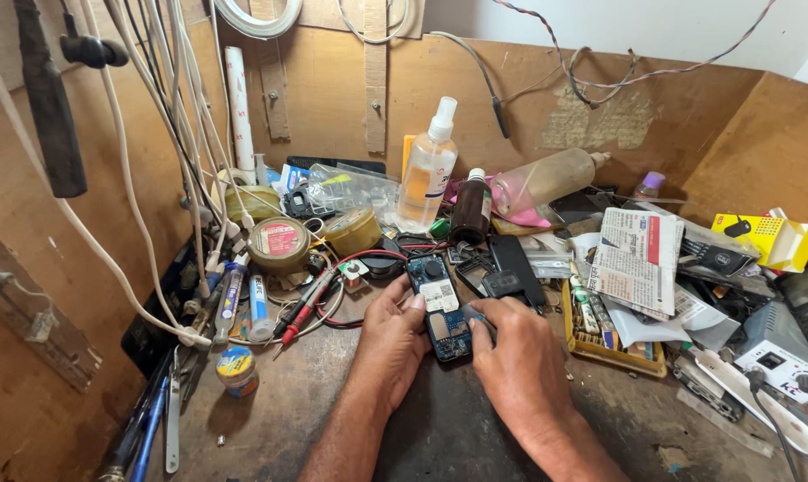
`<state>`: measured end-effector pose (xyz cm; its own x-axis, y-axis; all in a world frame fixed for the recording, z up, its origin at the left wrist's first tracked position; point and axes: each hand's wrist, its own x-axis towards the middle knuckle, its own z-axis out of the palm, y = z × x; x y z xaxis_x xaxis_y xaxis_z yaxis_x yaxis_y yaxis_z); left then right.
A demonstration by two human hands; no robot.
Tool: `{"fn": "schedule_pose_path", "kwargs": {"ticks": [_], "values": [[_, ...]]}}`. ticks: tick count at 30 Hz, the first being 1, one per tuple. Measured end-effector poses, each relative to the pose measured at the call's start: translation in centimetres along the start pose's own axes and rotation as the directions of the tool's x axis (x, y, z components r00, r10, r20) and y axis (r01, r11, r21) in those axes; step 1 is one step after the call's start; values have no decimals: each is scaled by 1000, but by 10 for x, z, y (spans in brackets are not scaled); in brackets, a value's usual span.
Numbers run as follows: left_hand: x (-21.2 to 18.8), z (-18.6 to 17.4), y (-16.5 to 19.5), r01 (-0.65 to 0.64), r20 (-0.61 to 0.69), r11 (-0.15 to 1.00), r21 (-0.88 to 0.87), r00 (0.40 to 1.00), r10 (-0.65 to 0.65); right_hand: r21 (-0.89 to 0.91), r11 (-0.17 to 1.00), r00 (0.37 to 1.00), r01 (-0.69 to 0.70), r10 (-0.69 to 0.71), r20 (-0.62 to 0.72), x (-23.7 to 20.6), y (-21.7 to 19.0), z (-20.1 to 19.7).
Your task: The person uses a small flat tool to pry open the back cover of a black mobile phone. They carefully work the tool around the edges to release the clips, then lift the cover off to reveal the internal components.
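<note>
1. Centre of the bench: an opened phone (439,302) lies flat, its blue circuit board facing up with a white sticker in the middle, long axis running away from the person.
2. The left hand (388,335) is on the phone's left edge, fingers curled, thumb pressing near the sticker, so it is steadying the phone.
3. The right hand (520,353) closes in from the right, fingertips pinched at the phone's lower right edge; something small and pale sits at the fingertips, but I cannot tell what it is.
4. Just beyond the phone, a black handset shell (511,268) lies tilted on the clutter.
5. To the left, red and black test probes (301,308) trail across the wood, near a round tin (279,243) with a red label.
6. Further back stand a clear spray bottle (428,170) and a brown bottle (471,207), side by side.
7. To the right, a folded printed paper (636,259) rests above a yellow parts tray (604,344).
8. Far right, a white meter box (783,368) lies at the bench edge.
9. White cables (123,170) hang down the left wall.
</note>
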<state>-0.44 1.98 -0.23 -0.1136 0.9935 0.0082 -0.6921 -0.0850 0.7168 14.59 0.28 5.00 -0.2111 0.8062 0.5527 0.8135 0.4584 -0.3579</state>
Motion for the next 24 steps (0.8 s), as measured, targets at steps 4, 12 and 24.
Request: {"fn": "schedule_pose_path", "kwargs": {"ticks": [4, 12, 24], "values": [[6, -1, -1, -45, 20, 994, -98, 999, 47, 463, 662, 802, -588, 405, 439, 16, 13, -4], [0, 6, 2, -43, 57, 993, -108, 997, 50, 665, 348, 751, -660, 307, 585, 14, 22, -8], [-8, 10, 6, -125, 81, 987, 98, 990, 117, 665, 552, 861, -503, 258, 438, 10, -3, -15]]}}
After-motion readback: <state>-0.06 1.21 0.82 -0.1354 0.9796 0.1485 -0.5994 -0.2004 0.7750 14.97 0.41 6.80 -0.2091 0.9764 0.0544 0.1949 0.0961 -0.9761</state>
